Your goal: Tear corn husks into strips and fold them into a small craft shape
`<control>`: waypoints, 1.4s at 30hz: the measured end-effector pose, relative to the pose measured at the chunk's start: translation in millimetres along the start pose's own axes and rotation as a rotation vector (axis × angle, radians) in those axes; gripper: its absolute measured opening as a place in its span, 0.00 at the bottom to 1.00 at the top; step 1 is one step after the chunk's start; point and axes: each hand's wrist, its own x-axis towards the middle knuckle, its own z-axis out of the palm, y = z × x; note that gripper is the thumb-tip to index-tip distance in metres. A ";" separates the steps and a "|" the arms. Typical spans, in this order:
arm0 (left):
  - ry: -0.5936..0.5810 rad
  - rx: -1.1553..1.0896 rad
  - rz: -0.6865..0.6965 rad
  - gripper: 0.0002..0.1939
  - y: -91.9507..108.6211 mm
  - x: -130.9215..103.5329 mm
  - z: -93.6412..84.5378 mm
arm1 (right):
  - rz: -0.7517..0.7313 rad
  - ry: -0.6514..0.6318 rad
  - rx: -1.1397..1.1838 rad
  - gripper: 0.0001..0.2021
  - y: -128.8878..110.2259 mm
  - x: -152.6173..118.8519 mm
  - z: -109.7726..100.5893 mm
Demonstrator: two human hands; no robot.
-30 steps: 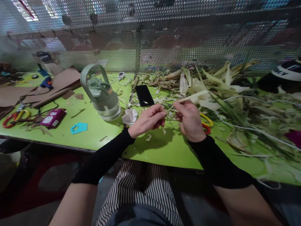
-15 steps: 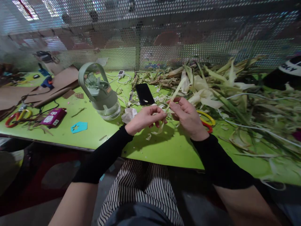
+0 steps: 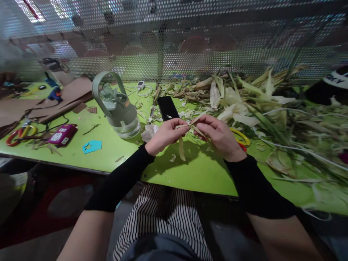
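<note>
Pale corn husk strips (image 3: 182,149) run between my two hands above the green table, crossing one another between the fingertips. My left hand (image 3: 169,133) pinches them between thumb and fingers, and one strip hangs down below it. Closed on the other side of the strips is my right hand (image 3: 216,135), its thumb pressed to the forefinger. Just behind my left hand lies a black phone (image 3: 167,107). Scissors with yellow and red handles (image 3: 240,136) are partly covered by my right hand. A crumpled whitish scrap (image 3: 149,133) touches the table by my left wrist.
A big heap of corn husks (image 3: 244,98) spreads over the right side, with a white cable (image 3: 290,146) across it. To the left stand a sage-green water bottle (image 3: 122,112), a magenta box (image 3: 63,134), a blue paper cutout (image 3: 91,146) and other scissors (image 3: 20,135).
The strip that stuck up from my right hand is now lowered between my hands. My right hand has shifted slightly right, and a strip hangs lower under my left hand.
</note>
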 end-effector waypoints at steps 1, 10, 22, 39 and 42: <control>0.003 0.010 0.006 0.06 0.0 0.1 -0.2 | -0.003 -0.003 -0.011 0.09 0.1 0.3 -0.1; -0.005 0.077 0.047 0.09 0.0 0.8 0.6 | -0.055 -0.026 -0.065 0.13 2.8 1.7 0.0; 0.012 0.018 -0.017 0.08 4.1 0.0 -0.4 | -0.088 -0.074 -0.138 0.12 -0.8 0.0 -3.0; -0.097 -0.009 -0.020 0.10 6.0 -3.8 -4.0 | -0.136 -0.043 -0.055 0.09 6.3 1.1 1.7; -0.078 0.003 0.005 0.08 4.5 -3.9 -2.9 | -0.133 -0.018 -0.073 0.10 5.6 2.1 -0.6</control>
